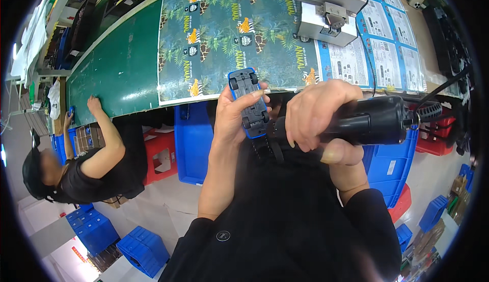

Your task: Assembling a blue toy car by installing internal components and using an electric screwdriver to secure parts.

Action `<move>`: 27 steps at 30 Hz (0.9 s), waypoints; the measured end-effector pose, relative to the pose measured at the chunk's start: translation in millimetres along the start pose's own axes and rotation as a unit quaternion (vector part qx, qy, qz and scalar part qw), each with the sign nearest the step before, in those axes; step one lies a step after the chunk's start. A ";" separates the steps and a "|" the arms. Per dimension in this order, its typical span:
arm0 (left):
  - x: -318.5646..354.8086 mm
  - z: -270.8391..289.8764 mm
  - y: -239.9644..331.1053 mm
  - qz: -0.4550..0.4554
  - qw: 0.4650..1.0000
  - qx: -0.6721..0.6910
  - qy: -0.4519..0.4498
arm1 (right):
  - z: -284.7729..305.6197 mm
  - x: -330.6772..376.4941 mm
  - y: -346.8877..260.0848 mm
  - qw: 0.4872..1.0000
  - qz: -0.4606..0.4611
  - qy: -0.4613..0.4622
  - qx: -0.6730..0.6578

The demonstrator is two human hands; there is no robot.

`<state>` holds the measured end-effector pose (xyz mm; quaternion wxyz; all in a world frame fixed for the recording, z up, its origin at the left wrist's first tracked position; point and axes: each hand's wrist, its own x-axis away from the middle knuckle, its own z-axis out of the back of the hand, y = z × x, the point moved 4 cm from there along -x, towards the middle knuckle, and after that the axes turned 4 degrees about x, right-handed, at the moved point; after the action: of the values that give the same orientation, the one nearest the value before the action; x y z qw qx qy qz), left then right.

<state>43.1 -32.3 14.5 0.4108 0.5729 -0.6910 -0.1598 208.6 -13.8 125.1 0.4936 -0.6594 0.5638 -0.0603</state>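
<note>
A small toy car (248, 108) with a blue body lies belly-up in my left hand (229, 111), its black underside and wheels facing me. My left thumb presses across the chassis and the fingers wrap the side. Closed around a black, cylindrical electric screwdriver (374, 121), my right hand (321, 114) is just right of the car. A cable leaves the tool's right end. The hand hides the tool's front, so I cannot tell whether its tip touches the car. Both hands are at the table's near edge.
Patterned sheets (224, 43) cover the green table (112, 73). A white-and-metal machine (331, 20) stands at the back right. Blue trays (191, 149) and red stools (162, 154) are below the edge. At left, another person (91, 165) works with a small blue thing.
</note>
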 end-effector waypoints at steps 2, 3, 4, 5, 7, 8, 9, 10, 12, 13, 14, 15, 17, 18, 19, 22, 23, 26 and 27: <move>1.6 -0.6 0.7 -0.005 1.000 0.003 0.001 | -1.5 0.3 0.9 1.000 0.001 -0.003 -0.002; 1.3 -0.5 1.0 -0.006 1.000 0.004 0.001 | -2.3 -0.1 0.9 1.000 0.002 -0.006 -0.005; 0.9 -0.2 0.5 -0.004 1.000 0.003 0.004 | -2.5 -0.1 0.1 1.000 0.002 -0.007 -0.005; 0.6 0.2 -0.2 -0.002 1.000 0.002 0.007 | -3.0 0.2 -1.2 1.000 -0.001 -0.015 0.006; 0.1 -2.0 1.4 -0.003 1.000 0.001 0.010 | -4.1 -0.5 -1.5 1.000 -0.004 -0.024 0.016; 0.2 -3.1 1.7 -0.002 1.000 -0.001 0.013 | -4.4 -0.5 -0.8 0.999 -0.009 -0.026 0.032; -0.1 -4.3 1.9 -0.002 1.000 -0.001 0.013 | -4.7 -0.7 -0.5 0.998 -0.013 -0.028 0.049; -0.4 -6.5 2.1 -0.007 1.000 -0.002 0.003 | -5.5 -1.5 -0.2 0.998 -0.013 -0.028 0.048; -0.6 -10.3 2.4 -0.011 1.000 -0.003 -0.007 | -8.6 -3.1 0.1 0.994 0.001 -0.040 0.098; -0.5 -12.7 2.2 -0.001 1.000 -0.012 -0.008 | -8.0 -4.2 -0.2 0.994 0.001 -0.040 0.097; -0.8 -14.9 1.7 0.009 1.000 -0.021 -0.009 | -9.6 -6.0 -0.3 0.991 0.002 -0.077 0.108; -1.3 -16.8 1.0 0.009 1.000 -0.020 -0.008 | -11.4 -6.7 0.0 0.986 0.002 -0.114 0.118; -4.2 -20.7 -1.5 0.024 1.000 -0.017 -0.008 | -10.3 -7.9 -2.1 0.985 0.012 -0.127 0.120; -5.5 -21.5 -2.4 0.025 1.000 -0.016 -0.009 | -10.1 -8.3 -4.7 0.983 -0.001 -0.143 0.116; -7.1 -22.9 -3.6 0.027 0.999 -0.020 -0.013 | -10.2 -8.8 -7.0 0.980 -0.014 -0.160 0.113; -16.0 -22.6 -8.7 0.022 0.999 -0.033 -0.017 | -4.4 -7.4 -2.5 0.983 0.000 -0.134 0.129; -20.4 -21.3 -10.5 0.016 0.999 -0.044 -0.014 | 0.2 -7.0 -1.9 0.984 0.016 -0.111 0.140; -37.2 -19.5 -7.3 0.003 1.000 -0.010 -0.013 | 25.6 -23.8 -27.7 0.990 0.081 -0.086 0.075; -43.8 -17.5 -6.0 0.003 1.000 -0.007 -0.017 | 42.8 -26.3 -38.0 0.984 0.135 -0.084 0.083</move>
<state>60.5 10.8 4.2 0.4036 0.5653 -0.6982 -0.1731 252.4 27.6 143.3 0.5961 -0.5366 0.5970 0.0159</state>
